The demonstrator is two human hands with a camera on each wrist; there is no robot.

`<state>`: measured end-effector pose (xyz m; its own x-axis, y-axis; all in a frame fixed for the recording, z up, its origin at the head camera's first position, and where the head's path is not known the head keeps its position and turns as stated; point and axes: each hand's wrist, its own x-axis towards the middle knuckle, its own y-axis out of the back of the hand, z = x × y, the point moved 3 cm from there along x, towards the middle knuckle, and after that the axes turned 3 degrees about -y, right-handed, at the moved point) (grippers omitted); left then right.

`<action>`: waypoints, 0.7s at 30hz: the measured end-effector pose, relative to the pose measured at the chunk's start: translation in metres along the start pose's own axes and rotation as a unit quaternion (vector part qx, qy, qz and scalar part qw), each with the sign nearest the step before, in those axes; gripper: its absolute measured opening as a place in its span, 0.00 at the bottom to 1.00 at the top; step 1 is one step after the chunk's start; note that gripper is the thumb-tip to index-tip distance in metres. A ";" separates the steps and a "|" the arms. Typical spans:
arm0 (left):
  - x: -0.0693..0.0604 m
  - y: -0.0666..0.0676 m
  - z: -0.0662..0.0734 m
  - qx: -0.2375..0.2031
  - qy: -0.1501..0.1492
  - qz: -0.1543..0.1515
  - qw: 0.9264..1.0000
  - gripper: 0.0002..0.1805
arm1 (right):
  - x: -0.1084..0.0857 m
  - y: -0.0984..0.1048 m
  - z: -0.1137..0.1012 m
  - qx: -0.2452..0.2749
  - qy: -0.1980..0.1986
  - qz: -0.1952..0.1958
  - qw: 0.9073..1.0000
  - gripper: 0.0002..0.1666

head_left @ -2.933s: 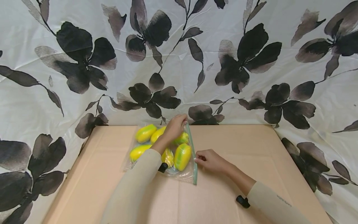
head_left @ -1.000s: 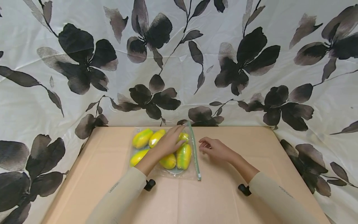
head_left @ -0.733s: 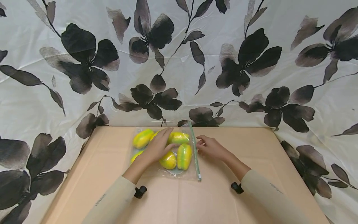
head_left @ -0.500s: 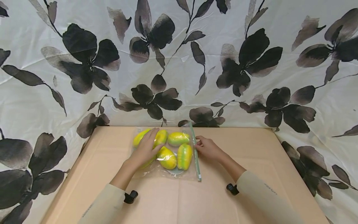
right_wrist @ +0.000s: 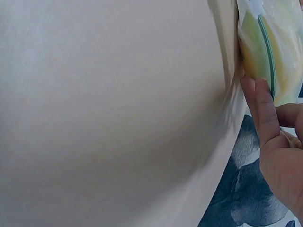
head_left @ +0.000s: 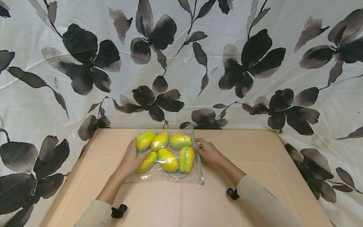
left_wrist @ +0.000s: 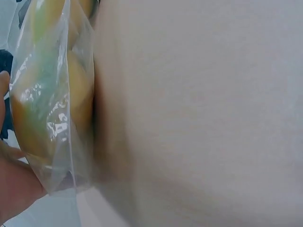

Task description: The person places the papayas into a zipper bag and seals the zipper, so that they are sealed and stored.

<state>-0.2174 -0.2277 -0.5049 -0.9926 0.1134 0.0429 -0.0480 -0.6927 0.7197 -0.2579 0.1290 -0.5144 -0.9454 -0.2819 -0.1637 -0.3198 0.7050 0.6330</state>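
Note:
A clear zip bag (head_left: 161, 176) with a green zip strip (head_left: 200, 171) lies flat near the board's far edge. Inside are several glossy yellow-green fruits (head_left: 168, 160), shaped like mangoes. My left hand (head_left: 131, 160) rests at the bag's left side, its thumb over the near left fruit and its fingers fairly straight along the edge. At the opposite side my right hand (head_left: 210, 153) pinches the bag's zip edge. The right wrist view shows its fingers (right_wrist: 266, 111) below the strip and the thumb opposite. A pale round rim (head_left: 178, 174) shows under the fruits.
A tan board (head_left: 241, 151) spreads under the bag and both forearms. Behind it and at its sides hangs or lies a white cloth (head_left: 198, 104) with dark flower prints. Small black cameras (head_left: 119, 211) sit on both wrists.
My left hand has slid left from the zip edge, across the fruits, to the bag's left side. My right hand left the zip edge briefly, then came back to it higher up.

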 end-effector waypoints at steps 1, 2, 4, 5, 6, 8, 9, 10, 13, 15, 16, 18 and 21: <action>0.000 0.000 -0.001 -0.008 -0.001 -0.007 1.000 0.60 | -0.001 0.001 0.001 -0.004 0.001 0.002 1.000 0.28; -0.001 -0.001 -0.002 -0.018 -0.004 -0.011 1.000 0.59 | -0.001 0.001 0.002 -0.006 0.001 0.003 1.000 0.28; -0.001 -0.002 -0.002 -0.028 -0.011 -0.017 0.999 0.58 | -0.003 0.003 0.004 -0.009 0.002 0.007 1.000 0.27; -0.002 -0.003 -0.002 -0.029 -0.015 -0.019 0.999 0.57 | -0.003 0.004 0.005 -0.008 0.001 0.007 1.000 0.27; -0.002 -0.004 -0.002 -0.032 -0.018 -0.021 0.999 0.57 | -0.004 0.005 0.007 -0.011 0.001 0.009 1.000 0.27; -0.003 -0.006 -0.001 -0.042 -0.025 -0.027 0.998 0.56 | -0.006 0.007 0.010 -0.013 -0.002 0.015 1.000 0.27; -0.003 -0.007 -0.001 -0.046 -0.029 -0.031 0.998 0.56 | -0.008 0.009 0.011 -0.015 -0.004 0.019 1.000 0.27; -0.003 -0.008 0.000 -0.050 -0.032 -0.035 0.998 0.56 | -0.009 0.011 0.013 -0.017 -0.006 0.022 1.000 0.28; -0.003 -0.013 0.004 -0.061 -0.044 -0.047 0.996 0.56 | -0.013 0.017 0.020 -0.013 -0.013 0.030 0.999 0.29; -0.003 -0.016 0.007 -0.066 -0.050 -0.053 0.995 0.56 | -0.016 0.022 0.025 -0.008 -0.018 0.033 0.999 0.29; -0.003 -0.018 0.010 -0.068 -0.052 -0.056 0.995 0.56 | -0.018 0.025 0.027 -0.005 -0.020 0.035 0.999 0.30; -0.002 -0.022 0.015 -0.066 -0.061 -0.061 0.994 0.56 | -0.022 0.030 0.031 -0.006 -0.022 0.038 0.999 0.30; 0.001 -0.029 0.023 -0.071 -0.068 -0.064 0.993 0.56 | -0.029 0.039 0.035 -0.006 -0.020 0.050 0.999 0.30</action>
<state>-0.2143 -0.1910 -0.5100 -0.9535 0.2957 0.0584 -0.1974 -0.7590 0.6205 -0.2456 0.1874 -0.5113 -0.9744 -0.1839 -0.1290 -0.2229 0.7205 0.6566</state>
